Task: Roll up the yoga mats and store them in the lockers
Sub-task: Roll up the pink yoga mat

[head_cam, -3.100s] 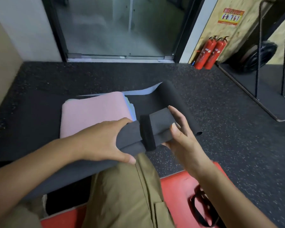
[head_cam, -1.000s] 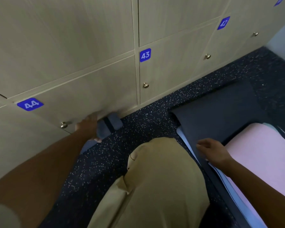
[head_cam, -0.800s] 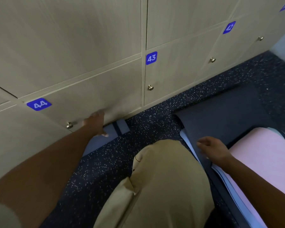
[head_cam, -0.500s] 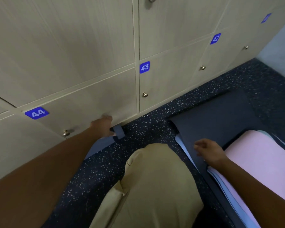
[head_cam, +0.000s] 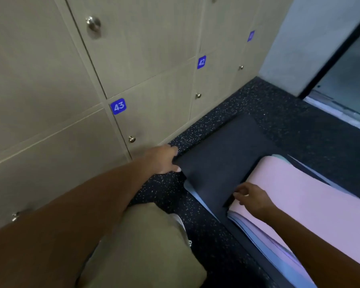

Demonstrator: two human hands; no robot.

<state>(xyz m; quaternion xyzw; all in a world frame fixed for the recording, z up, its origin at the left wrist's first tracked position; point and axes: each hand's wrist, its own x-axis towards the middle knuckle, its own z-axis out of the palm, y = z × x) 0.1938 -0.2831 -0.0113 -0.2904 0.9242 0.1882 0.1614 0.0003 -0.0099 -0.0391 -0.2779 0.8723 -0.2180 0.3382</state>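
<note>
Floor: dark speckled rubber (head_cam: 283, 119), running to a glass door (head_cam: 349, 80).
Lockers: pale wood doors (head_cam: 154, 104) numbered 43 and 42, all closed.
Mats: black mat (head_cam: 220, 163) flat on floor beside lockers; pink mat (head_cam: 303, 196) folded on it.
My left hand (head_cam: 162, 161): gripped the black mat's corner.
My right hand (head_cam: 254, 198): fingers loosely curled at the pink mat's edge; grip unclear.

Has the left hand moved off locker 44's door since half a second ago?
Yes. The left hand has shifted right, past the locker 43 knob, and now grips the corner of the dark mat.
</note>
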